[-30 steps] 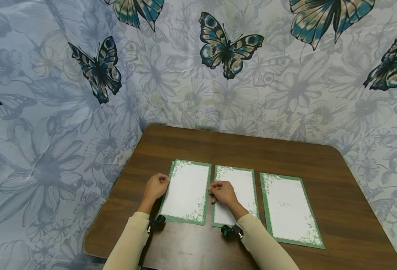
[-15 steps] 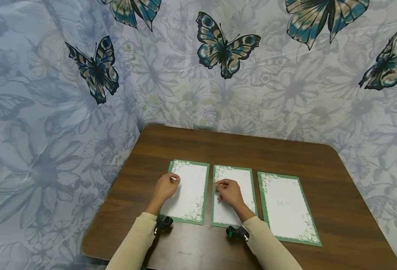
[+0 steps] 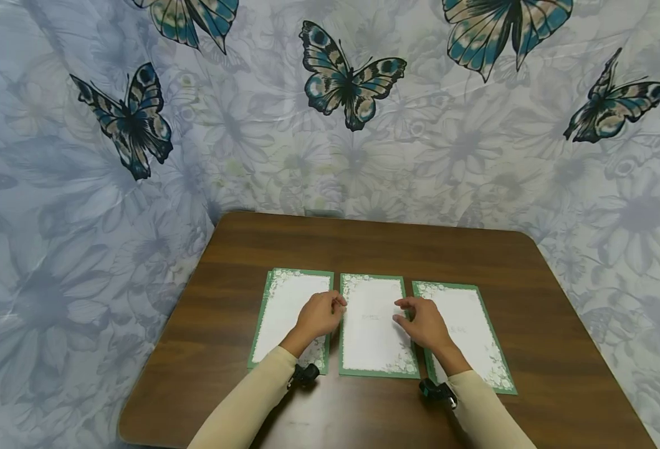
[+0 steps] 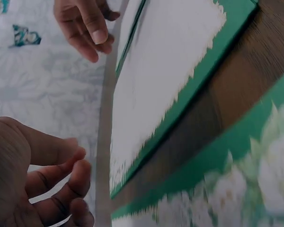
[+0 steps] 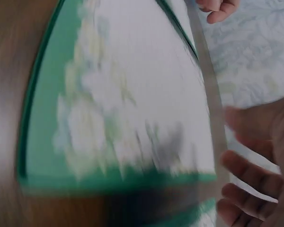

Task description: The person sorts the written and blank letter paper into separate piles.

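Three white sheets with green borders and floral corners lie in a row: the left sheet (image 3: 290, 305), the middle sheet (image 3: 371, 337) and the right sheet (image 3: 464, 312). Faint small writing shows on the middle one. My left hand (image 3: 320, 313) is over the left sheet's right side, its fingertips near the gap beside the middle sheet. In the left wrist view its thumb and forefinger tips meet, with nothing visible between them. Over the strip between middle and right sheets is my right hand (image 3: 426, 323), thumb and fingers loosely bent and apart, holding nothing.
A brown wooden table (image 3: 363, 240) with rounded corners carries the sheets. Another green edge (image 3: 268, 284) peeks out under the left sheet. Behind the table hangs a pale floral cloth (image 3: 262, 156) printed with butterflies. Black cameras sit on both wrists.
Both hands have moved right, the left from the left sheet's outer edge across it, the right from the middle sheet towards the right one. The camera view has turned slightly.
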Available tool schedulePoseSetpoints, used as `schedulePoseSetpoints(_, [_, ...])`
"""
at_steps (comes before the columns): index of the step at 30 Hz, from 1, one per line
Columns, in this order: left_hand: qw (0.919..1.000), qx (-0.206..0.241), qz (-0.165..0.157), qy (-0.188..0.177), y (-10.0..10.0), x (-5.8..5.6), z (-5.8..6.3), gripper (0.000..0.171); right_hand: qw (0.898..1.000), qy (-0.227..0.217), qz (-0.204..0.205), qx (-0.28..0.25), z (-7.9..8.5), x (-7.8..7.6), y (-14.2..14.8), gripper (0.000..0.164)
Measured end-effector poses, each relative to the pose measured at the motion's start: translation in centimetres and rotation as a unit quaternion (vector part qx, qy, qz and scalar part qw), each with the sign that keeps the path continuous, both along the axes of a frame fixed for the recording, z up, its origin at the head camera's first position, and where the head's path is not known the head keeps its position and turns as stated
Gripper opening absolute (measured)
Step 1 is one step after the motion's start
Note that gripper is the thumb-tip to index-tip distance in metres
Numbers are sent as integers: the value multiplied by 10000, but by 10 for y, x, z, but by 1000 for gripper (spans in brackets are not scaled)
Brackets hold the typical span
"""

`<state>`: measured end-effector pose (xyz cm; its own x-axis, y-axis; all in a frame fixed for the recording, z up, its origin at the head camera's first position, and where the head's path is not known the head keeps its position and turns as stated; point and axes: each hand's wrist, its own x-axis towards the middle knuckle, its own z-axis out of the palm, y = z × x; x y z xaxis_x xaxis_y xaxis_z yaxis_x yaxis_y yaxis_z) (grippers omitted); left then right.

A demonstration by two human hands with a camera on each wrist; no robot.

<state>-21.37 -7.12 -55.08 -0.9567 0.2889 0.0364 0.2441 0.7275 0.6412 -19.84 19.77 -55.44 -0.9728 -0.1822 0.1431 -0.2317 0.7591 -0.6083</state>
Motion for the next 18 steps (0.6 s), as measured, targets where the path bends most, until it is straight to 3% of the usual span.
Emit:
schedulePoseSetpoints(4, [9976,-618,-314,-30,13,0,-2,23,9972,13,480,581,1,1,9,53])
schedulePoseSetpoints(7, [9919,-1150,-505,-187,20,0,-5,51,9929,-261,743,889,-1,2,13,72])
schedulePoseSetpoints(11, [9765,-2037,-697,-93,29,0,-7,82,9890,-599,723,1146,-6,6,21,87])
schedulePoseSetpoints(14, [9657,-2495,-725,14,31,-1,-9,88,9877,-737,644,1220,-8,7,23,90])
schedulePoseSetpoints(18, [9591,-2733,-721,120,30,-2,-11,87,9858,-753,610,1373,-11,5,24,92])
